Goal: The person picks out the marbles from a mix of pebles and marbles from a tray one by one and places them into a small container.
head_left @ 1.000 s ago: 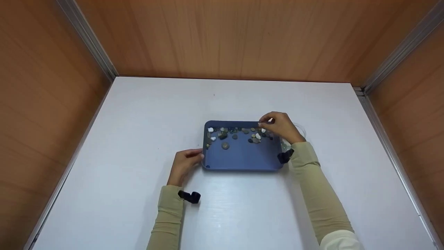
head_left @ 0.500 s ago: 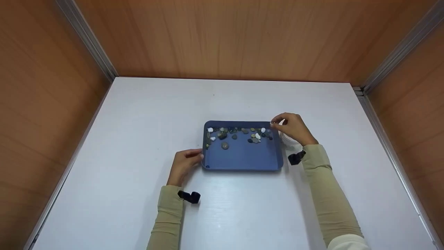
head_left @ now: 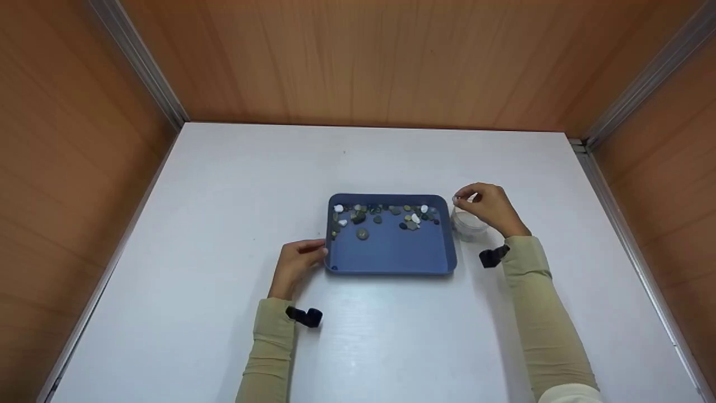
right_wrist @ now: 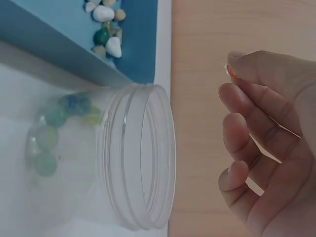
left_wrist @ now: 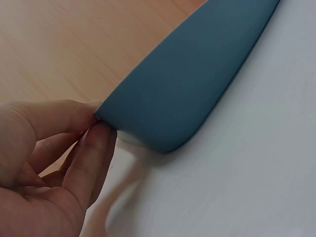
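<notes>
- Nearest me, my left hand (head_left: 296,263) pinches the left rim of the blue tray (head_left: 391,252) near its front corner; the wall looks stiff and light, so the rim is a good hold.
- Most pebbles (head_left: 415,218) lie along the tray's far side, some down its left wall; they should feel hard and smooth, easiest taken singly with 2 fingertips.
- Just right of the tray stands a clear jar (right_wrist: 140,158), open at the top, with green, blue and yellow marbles (right_wrist: 47,138) inside. It looks like thin, light plastic that could tip; I'd hold it by the body.
- My right hand (head_left: 492,207) pinches 1 small clear-and-orange marble (right_wrist: 229,70) at the fingertips, near the jar's mouth but outside it. Likely hard, light and slippery, it wants a pinch across its middle.
- The white table (head_left: 363,347) looks smooth and slightly glossy.
- Beyond it, wood-grain panels (head_left: 358,67) rise on 3 sides, with metal strips (head_left: 145,67) at the corners.
</notes>
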Available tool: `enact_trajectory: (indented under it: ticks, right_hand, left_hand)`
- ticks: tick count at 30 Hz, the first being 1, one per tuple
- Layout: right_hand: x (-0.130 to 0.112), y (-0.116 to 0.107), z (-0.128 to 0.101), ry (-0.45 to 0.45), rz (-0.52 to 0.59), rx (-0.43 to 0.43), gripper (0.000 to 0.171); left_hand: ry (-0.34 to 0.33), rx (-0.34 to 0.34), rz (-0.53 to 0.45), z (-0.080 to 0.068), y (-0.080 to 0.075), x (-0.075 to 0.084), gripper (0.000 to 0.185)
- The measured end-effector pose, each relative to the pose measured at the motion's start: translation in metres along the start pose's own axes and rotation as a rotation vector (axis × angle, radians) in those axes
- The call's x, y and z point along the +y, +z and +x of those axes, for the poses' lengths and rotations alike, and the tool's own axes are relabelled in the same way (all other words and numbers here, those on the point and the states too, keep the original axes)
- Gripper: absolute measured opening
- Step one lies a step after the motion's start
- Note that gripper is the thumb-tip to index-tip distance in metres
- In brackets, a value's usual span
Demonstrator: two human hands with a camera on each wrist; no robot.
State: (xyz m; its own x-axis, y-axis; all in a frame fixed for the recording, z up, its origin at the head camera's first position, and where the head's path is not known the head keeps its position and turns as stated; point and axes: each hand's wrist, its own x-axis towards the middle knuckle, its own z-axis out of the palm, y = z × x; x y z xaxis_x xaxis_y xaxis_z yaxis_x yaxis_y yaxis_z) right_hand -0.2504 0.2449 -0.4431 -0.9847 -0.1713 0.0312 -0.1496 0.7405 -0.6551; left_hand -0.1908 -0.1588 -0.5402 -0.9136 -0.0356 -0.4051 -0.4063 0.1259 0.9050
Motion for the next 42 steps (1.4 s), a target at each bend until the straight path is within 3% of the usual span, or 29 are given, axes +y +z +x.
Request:
enact_trajectory:
  ticks: [15,42]
  right_hand:
    - [0.016,-0.013,-0.008,0.074,0.002,0.004,0.029]
    - [0.023,-0.018,-0.012,0.057,-0.04,0.055,0.027]
  left_hand:
    - [0.004,-0.002,-0.052,0.0,0.001,0.0,0.027]
    - [0.004,0.004,-0.007,-0.001,0.0,0.001,0.028]
